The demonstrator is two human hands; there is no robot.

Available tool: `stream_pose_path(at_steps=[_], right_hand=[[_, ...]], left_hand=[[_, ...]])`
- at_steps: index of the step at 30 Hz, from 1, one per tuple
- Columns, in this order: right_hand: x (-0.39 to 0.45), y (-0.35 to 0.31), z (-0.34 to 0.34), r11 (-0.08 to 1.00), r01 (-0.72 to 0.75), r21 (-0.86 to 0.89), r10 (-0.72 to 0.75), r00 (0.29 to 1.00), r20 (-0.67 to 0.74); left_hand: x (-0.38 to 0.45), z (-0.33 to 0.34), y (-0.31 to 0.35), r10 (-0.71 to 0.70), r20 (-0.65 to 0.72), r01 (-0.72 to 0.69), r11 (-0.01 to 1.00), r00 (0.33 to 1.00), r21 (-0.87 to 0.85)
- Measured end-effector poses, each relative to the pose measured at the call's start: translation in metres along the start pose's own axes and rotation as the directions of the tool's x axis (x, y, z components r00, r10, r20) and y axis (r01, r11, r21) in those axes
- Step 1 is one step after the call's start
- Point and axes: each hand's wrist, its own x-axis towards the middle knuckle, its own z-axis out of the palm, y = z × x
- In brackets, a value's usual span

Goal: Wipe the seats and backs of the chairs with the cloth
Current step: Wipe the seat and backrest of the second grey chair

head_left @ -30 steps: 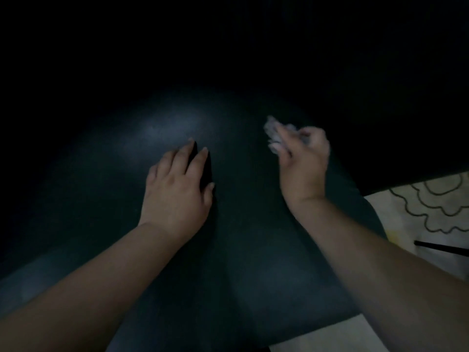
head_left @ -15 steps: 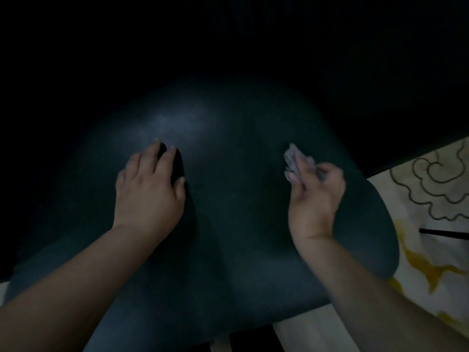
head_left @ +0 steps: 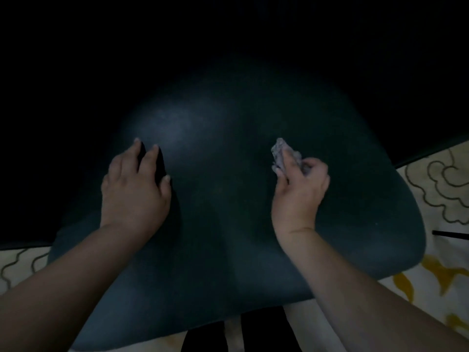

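my left hand (head_left: 134, 184) flat on chair seat (head_left: 228, 224), steadying it | right hand (head_left: 299, 191) squeezes cloth (head_left: 281, 151), mid-right, to wipe

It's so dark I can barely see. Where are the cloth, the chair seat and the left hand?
cloth (head_left: 280, 151), head view: bunched tip above the fingers.
chair seat (head_left: 223, 199), head view: bare middle.
left hand (head_left: 133, 189), head view: back of hand.

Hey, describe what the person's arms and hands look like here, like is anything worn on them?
Both forearms are bare: no sleeves reach into view. The left hand and right hand wear no gloves, and no rings, watch or bracelets show. The fingernails look short and unpainted, though the dim light hides fine detail.
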Motion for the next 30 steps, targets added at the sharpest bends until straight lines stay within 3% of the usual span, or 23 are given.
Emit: stream_pose_path(at_steps=[2, 4, 6, 9, 10, 11, 13, 16, 19, 21, 22, 23, 24, 26, 29, 30], right_hand=[[-0.011, -0.026, 0.02, 1.0, -0.003, -0.016, 0.002, 0.998, -0.063], [-0.021, -0.058, 0.043, 0.995, 0.005, 0.101, -0.004, 1.0, -0.011], [-0.041, -0.084, 0.059, 0.967, 0.193, 0.167, -0.202, 0.978, 0.042], [-0.05, -0.087, 0.061, 0.813, 0.552, 0.188, -0.583, 0.771, 0.258], [-0.037, -0.082, 0.064, 0.823, 0.534, 0.196, -0.568, 0.779, 0.265], [-0.019, -0.081, 0.067, 0.858, 0.483, 0.174, -0.512, 0.833, 0.212], [0.024, -0.096, 0.069, 0.94, 0.332, 0.076, -0.335, 0.942, 0.025], [0.048, -0.122, 0.076, 0.981, 0.132, 0.142, -0.133, 0.991, -0.005], [0.007, -0.138, 0.08, 0.942, 0.228, 0.245, -0.25, 0.966, 0.061], [-0.04, -0.121, 0.068, 0.846, 0.434, 0.311, -0.499, 0.85, 0.17], [-0.058, -0.103, 0.06, 0.762, 0.574, 0.299, -0.642, 0.728, 0.24], [-0.068, -0.085, 0.048, 0.716, 0.648, 0.261, -0.698, 0.647, 0.307], [-0.064, -0.066, 0.036, 0.723, 0.65, 0.235, -0.687, 0.635, 0.353], [-0.038, -0.042, 0.021, 0.798, 0.58, 0.164, -0.597, 0.721, 0.352], [0.008, -0.038, 0.02, 0.94, 0.341, 0.025, -0.341, 0.926, 0.162], [0.015, -0.042, 0.024, 0.963, 0.268, -0.005, -0.266, 0.957, 0.113]], left_hand=[[-0.005, -0.001, -0.008, -0.005, 0.005, 0.005, 1.0, 1.0, -0.015], [-0.009, -0.004, -0.017, -0.018, 0.003, 0.018, 0.999, 1.0, -0.033], [-0.012, -0.006, -0.029, -0.04, -0.004, 0.04, 0.998, 0.999, -0.045], [-0.019, -0.008, -0.046, -0.071, 0.003, 0.071, 0.996, 0.997, -0.046], [-0.021, -0.009, -0.05, -0.08, 0.009, 0.08, 0.995, 0.997, -0.051], [-0.024, -0.009, -0.053, -0.086, 0.016, 0.087, 0.994, 0.996, -0.059], [-0.029, -0.008, -0.058, -0.088, 0.027, 0.089, 0.993, 0.996, -0.075], [-0.034, -0.007, -0.061, -0.083, 0.038, 0.086, 0.992, 0.996, -0.087], [-0.039, -0.006, -0.061, -0.071, 0.048, 0.075, 0.993, 0.996, -0.086], [-0.041, -0.005, -0.058, -0.062, 0.062, 0.067, 0.994, 0.996, -0.084], [-0.042, -0.005, -0.056, -0.059, 0.065, 0.064, 0.994, 0.996, -0.086], [-0.042, -0.005, -0.053, -0.052, 0.066, 0.057, 0.995, 0.996, -0.087], [-0.043, -0.006, -0.05, -0.038, 0.068, 0.044, 0.995, 0.997, -0.088], [-0.044, -0.006, -0.043, 0.001, 0.072, 0.005, 0.996, 0.997, -0.085], [-0.045, -0.006, -0.03, 0.021, 0.085, -0.014, 0.996, 0.996, -0.083], [-0.044, -0.005, -0.026, 0.02, 0.084, -0.013, 0.996, 0.996, -0.084]])
